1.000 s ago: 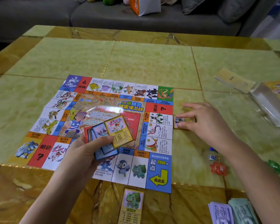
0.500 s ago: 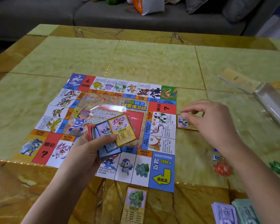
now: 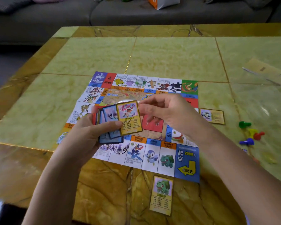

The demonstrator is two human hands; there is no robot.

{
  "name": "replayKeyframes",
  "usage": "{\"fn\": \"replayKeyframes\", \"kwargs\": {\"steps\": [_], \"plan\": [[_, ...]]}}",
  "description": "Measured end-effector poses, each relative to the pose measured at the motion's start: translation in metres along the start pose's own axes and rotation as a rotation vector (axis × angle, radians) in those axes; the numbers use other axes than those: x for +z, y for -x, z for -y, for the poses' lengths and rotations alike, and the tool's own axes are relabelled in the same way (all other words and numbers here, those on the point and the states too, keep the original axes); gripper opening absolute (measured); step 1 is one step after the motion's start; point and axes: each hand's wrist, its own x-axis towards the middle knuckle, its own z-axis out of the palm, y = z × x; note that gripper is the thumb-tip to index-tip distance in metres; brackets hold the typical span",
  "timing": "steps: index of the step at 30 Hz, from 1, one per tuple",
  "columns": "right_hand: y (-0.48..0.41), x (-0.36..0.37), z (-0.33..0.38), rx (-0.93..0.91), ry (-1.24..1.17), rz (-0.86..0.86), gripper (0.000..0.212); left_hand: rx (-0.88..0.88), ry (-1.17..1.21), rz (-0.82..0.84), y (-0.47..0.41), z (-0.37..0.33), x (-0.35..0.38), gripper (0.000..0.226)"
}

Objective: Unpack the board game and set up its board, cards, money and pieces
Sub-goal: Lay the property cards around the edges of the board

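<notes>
The paper game board [image 3: 152, 88] lies flat in the middle of the table. My left hand [image 3: 88, 135] grips a fanned stack of cards [image 3: 117, 124] above the board, thumb across the front; a yellow-bordered card is on top. My right hand [image 3: 167, 111] hovers just right of the stack, fingers loosely bent and reaching toward the top card's edge, holding nothing. A yellow card [image 3: 212, 116] lies on the table beside the board's right edge. Another yellow card [image 3: 162, 194] with a green creature lies below the board's near edge.
Coloured pawns [image 3: 250, 133] in green, yellow, red and blue sit on the table at right. A paper leaflet and clear plastic wrapper [image 3: 266, 72] lie at the far right. A grey sofa [image 3: 120, 13] runs behind the marble table [image 3: 169, 54].
My right hand left the yellow card beside the board's right edge and moved left to the card stack. My left hand stayed holding the stack. The camera moved, bringing the pawns into view.
</notes>
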Motion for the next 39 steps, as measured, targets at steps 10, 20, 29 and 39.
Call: {"fn": "replayKeyframes", "kwargs": {"steps": [10, 20, 29, 39], "plan": [[-0.034, 0.048, 0.019, 0.041, -0.096, 0.047, 0.016, 0.066, -0.053, -0.075, 0.012, -0.020, -0.058, 0.088], [-0.029, 0.032, 0.012, 0.174, -0.086, -0.096, 0.010, 0.025, 0.098, -0.225, 0.018, -0.027, -0.093, 0.038], [-0.033, 0.043, 0.006, 0.181, -0.055, -0.196, 0.005, -0.050, 0.260, -0.286, 0.015, -0.003, -0.115, 0.014], [-0.048, 0.053, 0.011, 0.146, -0.037, -0.220, 0.006, -0.001, 0.509, -0.364, 0.013, 0.000, -0.142, 0.035]]}}
